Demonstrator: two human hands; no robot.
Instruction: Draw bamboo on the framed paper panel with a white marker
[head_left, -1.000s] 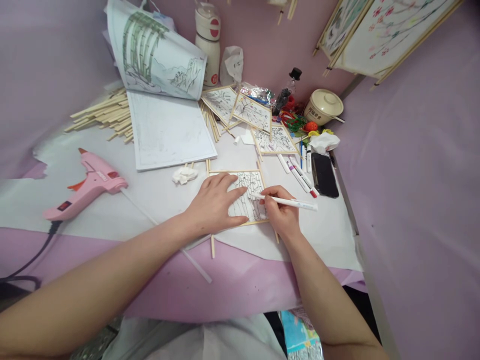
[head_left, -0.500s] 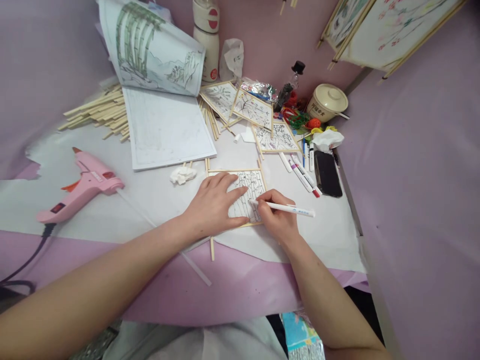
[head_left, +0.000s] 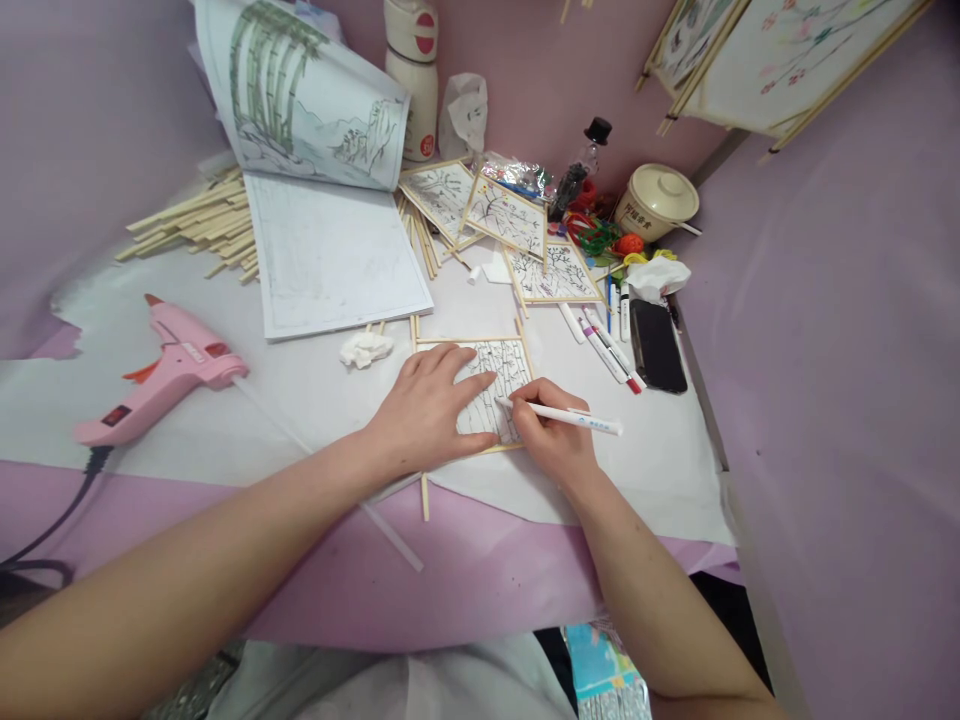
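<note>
A small panel (head_left: 491,400) with a black bamboo drawing lies on the table, edged with thin wooden sticks. Across its left part my left hand (head_left: 431,405) rests flat, fingers spread, covering some of the drawing. My right hand (head_left: 551,425) grips a white marker pen (head_left: 574,415) at the panel's right edge. The pen's tip meets or nearly meets the drawing between the bamboo stems. Just beyond the panel lie several loose markers (head_left: 611,350) and a finished-looking framed drawing (head_left: 555,272).
A pink glue gun (head_left: 176,360) with a clear glue stick lies left. Behind stand an open sketch pad (head_left: 337,260), bamboo sticks (head_left: 199,225), a bottle (head_left: 412,90) and a lidded pot (head_left: 656,203). A black phone (head_left: 658,345) lies right; crumpled tissue (head_left: 366,349) sits near the panel.
The rear end of the marker pen has shifted slightly left, with its tip still over the same part of the drawing. My left hand stays in place.
</note>
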